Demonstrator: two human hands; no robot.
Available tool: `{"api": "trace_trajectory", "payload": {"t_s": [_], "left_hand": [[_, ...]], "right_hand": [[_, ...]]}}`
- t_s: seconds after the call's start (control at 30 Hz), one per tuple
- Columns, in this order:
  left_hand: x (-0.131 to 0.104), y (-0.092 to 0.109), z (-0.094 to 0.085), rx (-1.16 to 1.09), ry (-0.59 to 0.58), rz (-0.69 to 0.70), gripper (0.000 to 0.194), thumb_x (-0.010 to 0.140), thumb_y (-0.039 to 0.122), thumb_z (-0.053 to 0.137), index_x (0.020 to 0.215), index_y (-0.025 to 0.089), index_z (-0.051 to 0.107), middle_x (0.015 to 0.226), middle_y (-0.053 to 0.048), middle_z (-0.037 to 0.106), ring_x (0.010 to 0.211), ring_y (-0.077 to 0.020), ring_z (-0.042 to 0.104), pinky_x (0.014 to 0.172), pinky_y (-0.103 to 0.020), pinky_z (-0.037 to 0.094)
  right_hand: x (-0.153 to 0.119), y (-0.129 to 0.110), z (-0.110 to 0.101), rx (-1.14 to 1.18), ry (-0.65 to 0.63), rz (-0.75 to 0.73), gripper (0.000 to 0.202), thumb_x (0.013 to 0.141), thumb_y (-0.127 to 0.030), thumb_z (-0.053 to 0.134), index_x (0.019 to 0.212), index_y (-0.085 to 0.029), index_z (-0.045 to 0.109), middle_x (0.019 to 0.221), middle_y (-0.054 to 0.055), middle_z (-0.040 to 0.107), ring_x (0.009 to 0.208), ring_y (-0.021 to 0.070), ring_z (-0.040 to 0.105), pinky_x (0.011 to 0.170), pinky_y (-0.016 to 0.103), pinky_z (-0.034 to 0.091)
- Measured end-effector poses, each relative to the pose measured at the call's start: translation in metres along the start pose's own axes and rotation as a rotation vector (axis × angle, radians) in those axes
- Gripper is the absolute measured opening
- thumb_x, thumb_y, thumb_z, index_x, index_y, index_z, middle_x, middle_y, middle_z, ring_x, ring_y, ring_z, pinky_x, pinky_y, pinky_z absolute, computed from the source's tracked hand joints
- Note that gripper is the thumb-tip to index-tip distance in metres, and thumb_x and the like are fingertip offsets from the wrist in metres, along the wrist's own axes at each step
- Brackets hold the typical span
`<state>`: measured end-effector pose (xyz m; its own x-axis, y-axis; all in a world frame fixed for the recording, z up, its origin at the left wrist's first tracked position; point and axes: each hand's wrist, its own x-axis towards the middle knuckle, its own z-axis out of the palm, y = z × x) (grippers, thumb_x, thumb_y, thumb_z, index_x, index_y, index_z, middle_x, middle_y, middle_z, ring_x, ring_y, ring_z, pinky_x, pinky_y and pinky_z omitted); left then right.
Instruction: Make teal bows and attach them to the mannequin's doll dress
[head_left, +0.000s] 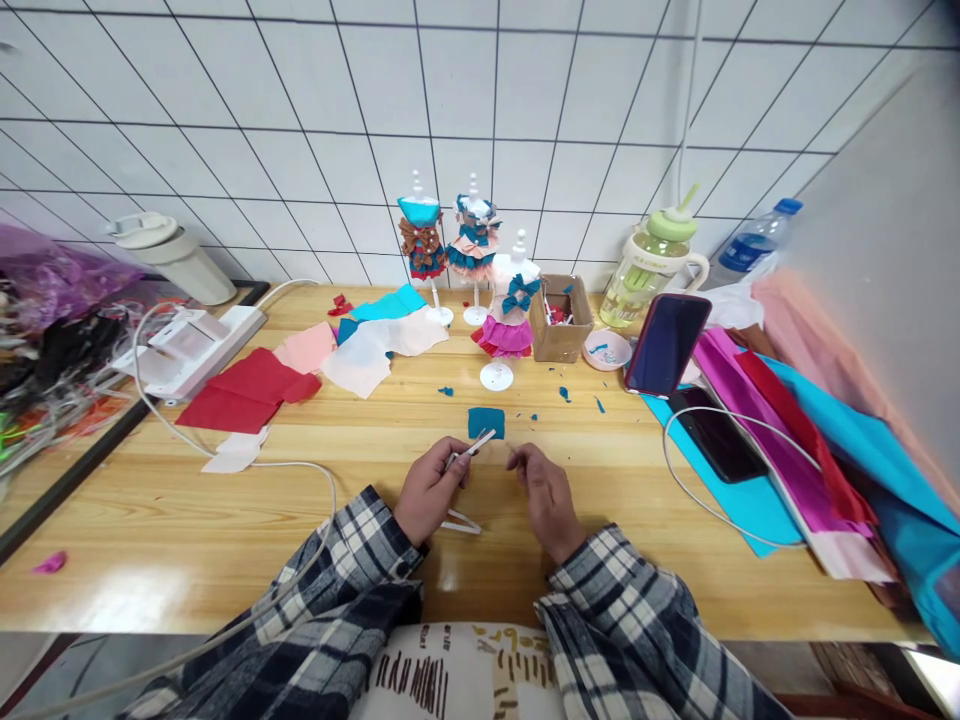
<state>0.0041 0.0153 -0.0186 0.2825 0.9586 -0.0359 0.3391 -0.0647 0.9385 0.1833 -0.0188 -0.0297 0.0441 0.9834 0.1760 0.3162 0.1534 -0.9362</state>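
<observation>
My left hand [435, 488] is closed around a narrow white strip [482, 440], whose tip points up and to the right. Below the fingers, a folded length of white strip [463, 524] shows near the tabletop; I cannot tell whether it is the same piece. My right hand [546, 492] is pinched just to the right, apart from the left, with a thin thing at its fingertips too small to name. Just beyond both hands lies a small teal fabric piece [486, 422], partly covered by the strip's tip. Behind it stands a small dress form [514, 310] with a teal bow and pink ruffled skirt.
Two more dressed forms [422, 240] stand behind, beside a cardboard box [559, 325] and a small pink dish [607, 350]. Red cloth [247, 388] and other scraps lie left. Phones [667, 343], a cable and coloured sheets [750, 400] occupy the right. A power strip [199, 350] sits left.
</observation>
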Motion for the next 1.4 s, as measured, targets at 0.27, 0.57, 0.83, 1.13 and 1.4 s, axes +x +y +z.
{"api": "trace_trajectory", "payload": {"t_s": [0.27,0.57,0.83,1.13,1.4], "left_hand": [[-0.0019,-0.0001,0.0010,0.039,-0.038,0.014,0.024,0.092,0.039,0.044,0.088,0.018,0.054,0.062,0.004,0.049,0.060,-0.0121,0.046,0.059,-0.023,0.037],[-0.0035,0.0008,0.0002,0.136,-0.011,0.044,0.024,0.092,0.038,0.043,0.093,0.018,0.057,0.064,0.004,0.051,0.061,-0.0127,0.048,0.059,-0.023,0.039],[-0.0035,0.0052,-0.0007,0.306,-0.018,0.084,0.024,0.092,0.036,0.042,0.094,0.019,0.059,0.068,0.001,0.060,0.066,-0.0154,0.055,0.062,-0.025,0.041],[-0.0029,0.0022,-0.0016,0.471,0.030,0.198,0.023,0.093,0.033,0.041,0.096,0.020,0.060,0.089,-0.005,0.068,0.085,-0.0202,0.062,0.075,-0.031,0.045],[-0.0047,0.0021,-0.0019,0.633,0.068,0.288,0.022,0.092,0.030,0.044,0.098,0.018,0.061,0.084,-0.006,0.069,0.082,-0.0219,0.062,0.074,-0.033,0.044]], "right_hand": [[0.0007,-0.0057,0.0044,-0.375,-0.157,0.011,0.036,0.098,-0.037,0.025,0.081,-0.022,0.053,0.074,0.002,0.062,0.073,0.0165,0.058,0.069,0.026,0.038],[0.0013,-0.0076,0.0046,-0.472,-0.184,0.038,0.040,0.099,-0.040,0.022,0.081,-0.022,0.053,0.072,0.002,0.063,0.072,0.0169,0.059,0.065,0.026,0.035],[0.0010,-0.0066,0.0051,-0.500,-0.205,0.021,0.041,0.099,-0.040,0.022,0.082,-0.021,0.055,0.073,0.002,0.064,0.071,0.0162,0.059,0.063,0.025,0.034],[0.0014,-0.0072,0.0058,-0.527,-0.223,0.018,0.038,0.098,-0.042,0.028,0.084,-0.021,0.056,0.072,0.001,0.065,0.067,0.0158,0.058,0.058,0.025,0.029],[0.0024,-0.0080,0.0043,-0.492,-0.194,0.050,0.037,0.097,-0.045,0.032,0.084,-0.022,0.058,0.072,0.000,0.066,0.067,0.0159,0.060,0.057,0.025,0.028]]}}
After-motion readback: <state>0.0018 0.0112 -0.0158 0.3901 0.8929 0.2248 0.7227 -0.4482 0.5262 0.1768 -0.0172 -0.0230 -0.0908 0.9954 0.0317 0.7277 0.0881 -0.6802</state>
